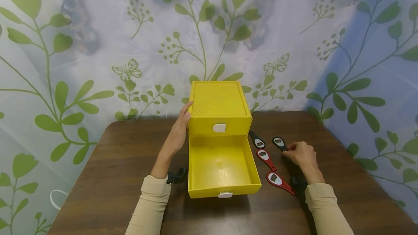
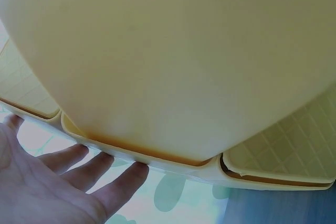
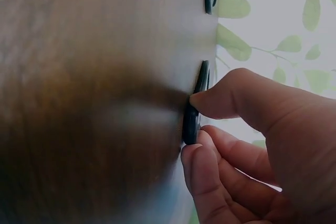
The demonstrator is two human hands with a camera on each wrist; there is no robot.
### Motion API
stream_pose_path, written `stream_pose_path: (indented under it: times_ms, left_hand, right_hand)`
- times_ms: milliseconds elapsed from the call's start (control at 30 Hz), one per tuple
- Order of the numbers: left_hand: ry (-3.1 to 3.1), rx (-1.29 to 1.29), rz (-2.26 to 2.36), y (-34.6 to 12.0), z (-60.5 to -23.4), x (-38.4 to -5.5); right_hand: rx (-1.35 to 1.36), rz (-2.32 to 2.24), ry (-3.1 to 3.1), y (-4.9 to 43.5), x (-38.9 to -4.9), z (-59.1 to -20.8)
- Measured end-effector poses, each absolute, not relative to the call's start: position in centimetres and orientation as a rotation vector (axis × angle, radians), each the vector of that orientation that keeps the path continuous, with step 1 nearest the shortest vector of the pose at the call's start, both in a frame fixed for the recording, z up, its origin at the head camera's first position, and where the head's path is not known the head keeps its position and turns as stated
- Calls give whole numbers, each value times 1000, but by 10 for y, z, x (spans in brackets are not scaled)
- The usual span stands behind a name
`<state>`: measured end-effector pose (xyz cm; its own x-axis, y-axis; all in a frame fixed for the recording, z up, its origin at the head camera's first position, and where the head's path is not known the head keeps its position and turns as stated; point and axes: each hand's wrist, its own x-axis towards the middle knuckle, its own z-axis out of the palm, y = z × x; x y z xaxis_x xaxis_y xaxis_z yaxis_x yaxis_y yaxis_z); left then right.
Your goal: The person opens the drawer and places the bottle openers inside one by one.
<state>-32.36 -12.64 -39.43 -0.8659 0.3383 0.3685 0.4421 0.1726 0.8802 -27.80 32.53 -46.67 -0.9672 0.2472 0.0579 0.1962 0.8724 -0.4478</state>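
A yellow two-drawer box (image 1: 218,99) stands on the table, its lower drawer (image 1: 220,162) pulled out with nothing inside. My left hand (image 1: 177,133) rests on the box's left side. In the left wrist view, the fingers (image 2: 125,184) reach fairly straight to its edge. On the right, my right hand (image 1: 303,157) pinches the handle end of a black bottle opener (image 1: 279,142). The right wrist view shows thumb and fingers about that opener (image 3: 191,121), low over the tabletop. Nearby lie a red bottle opener (image 1: 265,158), another red one (image 1: 277,181) and a second black one (image 1: 258,141).
The brown table (image 1: 130,169) extends to both sides of the box. Behind it hangs a leaf-patterned cloth (image 1: 147,46). A black strap (image 1: 176,176) shows by the left wrist, and a white loop (image 1: 58,198) is off the table's left edge.
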Motion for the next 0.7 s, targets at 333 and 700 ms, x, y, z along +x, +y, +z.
stream_pose_path:
  times_ms: [333,700]
  left_hand:
    - [-2345,-772,-1784,-126,-394,-324]
    - [-2335,-787,-1798,-127,-394,-324]
  right_hand:
    - [-288,689,-2875,322,-277,-464]
    - [-222,706,-2749,310,-275,-447]
